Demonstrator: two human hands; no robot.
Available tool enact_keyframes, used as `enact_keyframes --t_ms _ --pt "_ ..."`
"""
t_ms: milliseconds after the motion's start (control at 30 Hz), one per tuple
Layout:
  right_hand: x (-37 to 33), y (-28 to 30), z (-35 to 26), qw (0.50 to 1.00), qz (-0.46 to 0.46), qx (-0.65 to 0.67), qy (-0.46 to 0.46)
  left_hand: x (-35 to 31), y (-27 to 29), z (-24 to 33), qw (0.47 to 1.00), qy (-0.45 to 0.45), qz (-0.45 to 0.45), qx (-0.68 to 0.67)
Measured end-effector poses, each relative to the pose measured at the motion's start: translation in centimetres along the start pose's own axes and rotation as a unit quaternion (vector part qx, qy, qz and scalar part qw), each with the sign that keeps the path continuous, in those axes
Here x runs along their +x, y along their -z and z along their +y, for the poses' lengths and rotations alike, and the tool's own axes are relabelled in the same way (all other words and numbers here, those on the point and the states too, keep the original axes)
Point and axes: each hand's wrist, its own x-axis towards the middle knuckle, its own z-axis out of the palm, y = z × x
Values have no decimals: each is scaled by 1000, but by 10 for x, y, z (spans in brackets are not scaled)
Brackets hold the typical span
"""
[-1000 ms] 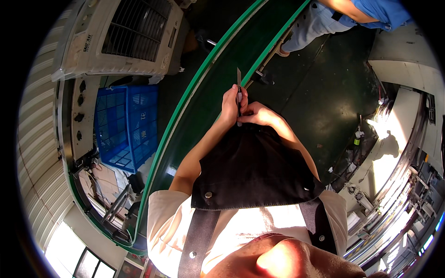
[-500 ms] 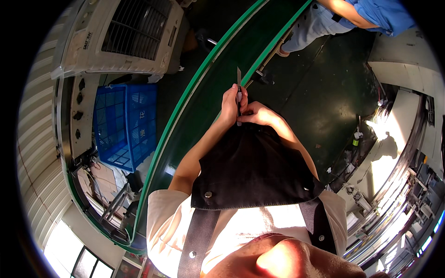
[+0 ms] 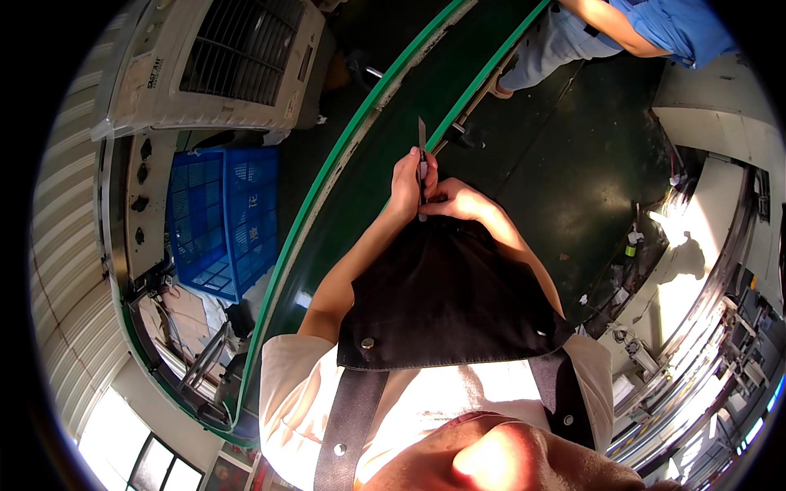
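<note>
My left hand (image 3: 405,184) is closed around the handle of a utility knife (image 3: 422,135), whose long narrow blade points away from me. At the knife's lower end, the fingers of my right hand (image 3: 458,201) are pinched together on the handle. Both hands are close together in front of the black apron (image 3: 450,295), over the near edge of a green conveyor belt (image 3: 372,172). My curled fingers hide part of the handle.
The curved conveyor has a raised green rim (image 3: 323,180). Beyond it on the left are a blue plastic crate (image 3: 252,225) and a large air cooler (image 3: 155,98). A co-worker in a blue shirt (image 3: 679,29) is at the far right. Machinery (image 3: 720,327) lines the right side.
My hands and the knife keep almost the same place. The pale marks along the conveyor's far rim look different, and the surroundings have shifted very slightly in view.
</note>
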Motion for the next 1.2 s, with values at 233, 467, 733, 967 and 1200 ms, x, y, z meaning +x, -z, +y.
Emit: enact_keyframes --t_ms 233,467,733,967,1200 --pt "-1 1 -7 999 5 -12 -30 1 1 -1 1000 -2 -1 4" --pt "0 2 -9 999 -4 -20 -28 0 1 0 1000 3 7 7" --pt "2 2 -4 999 0 -23 -27 0 -1 1 1000 1 11 8" --pt "0 2 -8 999 8 -26 -28 0 0 0 1000 -1 10 8" --pt "-1 1 -12 999 15 -17 -34 0 0 0 1000 -1 8 12"
